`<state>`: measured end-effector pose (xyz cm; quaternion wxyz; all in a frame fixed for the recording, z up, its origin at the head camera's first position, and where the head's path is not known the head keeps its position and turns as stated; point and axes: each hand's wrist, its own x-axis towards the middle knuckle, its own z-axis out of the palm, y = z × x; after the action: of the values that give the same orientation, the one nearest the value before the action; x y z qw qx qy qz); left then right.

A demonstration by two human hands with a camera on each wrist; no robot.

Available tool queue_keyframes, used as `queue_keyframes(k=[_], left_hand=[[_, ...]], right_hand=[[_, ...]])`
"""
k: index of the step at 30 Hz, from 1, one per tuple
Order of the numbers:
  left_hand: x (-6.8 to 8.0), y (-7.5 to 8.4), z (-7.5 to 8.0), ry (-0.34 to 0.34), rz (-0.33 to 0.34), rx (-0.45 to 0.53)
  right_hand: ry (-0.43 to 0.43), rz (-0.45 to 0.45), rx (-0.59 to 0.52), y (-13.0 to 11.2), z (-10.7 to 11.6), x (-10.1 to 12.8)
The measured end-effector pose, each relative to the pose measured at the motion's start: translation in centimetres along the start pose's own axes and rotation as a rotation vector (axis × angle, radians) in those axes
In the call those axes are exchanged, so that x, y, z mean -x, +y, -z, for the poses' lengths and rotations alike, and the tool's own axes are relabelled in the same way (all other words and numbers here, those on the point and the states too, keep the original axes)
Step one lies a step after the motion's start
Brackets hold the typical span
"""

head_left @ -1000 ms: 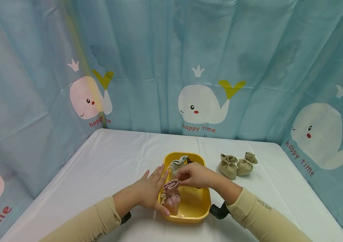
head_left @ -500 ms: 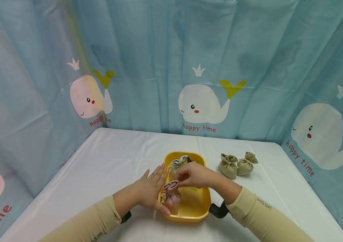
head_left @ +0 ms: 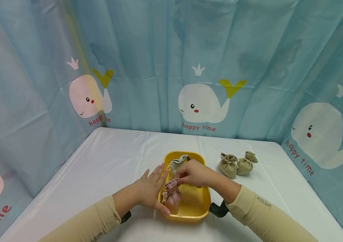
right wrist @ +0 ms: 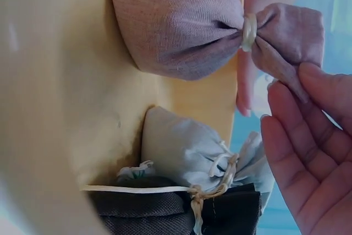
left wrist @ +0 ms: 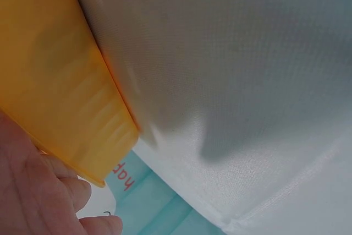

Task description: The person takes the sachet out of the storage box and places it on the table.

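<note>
A pink cloth pouch (head_left: 173,201), tied at the neck, stands at the near left inside a yellow basin (head_left: 189,219). My right hand (head_left: 194,174) pinches the pouch's gathered top between thumb and fingers, plainly seen in the right wrist view. My left hand (head_left: 151,190) lies spread along the basin's left rim with fingers straight; in the left wrist view it overlaps the rim from outside. Behind the pink pouch sits a grey-white pouch (right wrist: 179,144). A black pouch (right wrist: 148,210) with a pale cord lies beside it, mostly hidden behind my right hand in the head view.
Two olive-green tied pouches (head_left: 228,165) stand together on the white table (head_left: 123,151), right of the basin. A blue curtain (head_left: 141,67) printed with whales hangs behind the table and along its sides. Black straps show at both wrists.
The pink pouch's top has turned slightly and its tie now shows more, as my right fingers shift a little on it. My left hand has stayed in place.
</note>
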<state>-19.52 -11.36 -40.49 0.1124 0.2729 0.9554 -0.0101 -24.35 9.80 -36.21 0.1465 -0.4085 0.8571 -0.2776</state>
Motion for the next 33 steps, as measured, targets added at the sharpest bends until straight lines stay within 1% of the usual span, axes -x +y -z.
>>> queue_keyframes(k=[4,7,10,11,14,18,24,29,33], left_hand=[[0.1,0.0,0.1,-0.001,-0.004,0.002],[0.1,0.0,0.1,-0.005,-0.001,0.002],[0.0,-0.1,0.0,-0.006,0.004,-0.001],[0.0,-0.1,0.0,-0.006,0.005,0.001],[-0.1,-0.2,-0.1,-0.004,0.007,-0.001],[-0.1,-0.2,-0.1,-0.005,0.006,0.006],[-0.2,-0.2,-0.1,-0.008,0.006,0.005],[-0.2,-0.1,0.0,-0.007,0.009,0.009],[-0.2,-0.1,-0.1,-0.009,0.007,0.004]], right_hand=[[0.024,-0.018,-0.011,-0.1,0.1,0.0],[0.053,0.008,0.008,-0.1,0.3,0.1],[0.102,0.044,0.038,-0.1,0.6,0.2],[0.119,0.044,0.04,-0.1,0.8,0.3],[0.159,0.015,0.017,-0.2,1.2,0.6],[0.188,-0.038,-0.054,-0.5,2.0,1.2],[0.248,-0.056,-0.11,-0.6,3.2,2.4],[0.321,-0.079,-0.117,-0.2,4.5,3.7],[0.38,-0.093,-0.158,0.0,5.5,4.6]])
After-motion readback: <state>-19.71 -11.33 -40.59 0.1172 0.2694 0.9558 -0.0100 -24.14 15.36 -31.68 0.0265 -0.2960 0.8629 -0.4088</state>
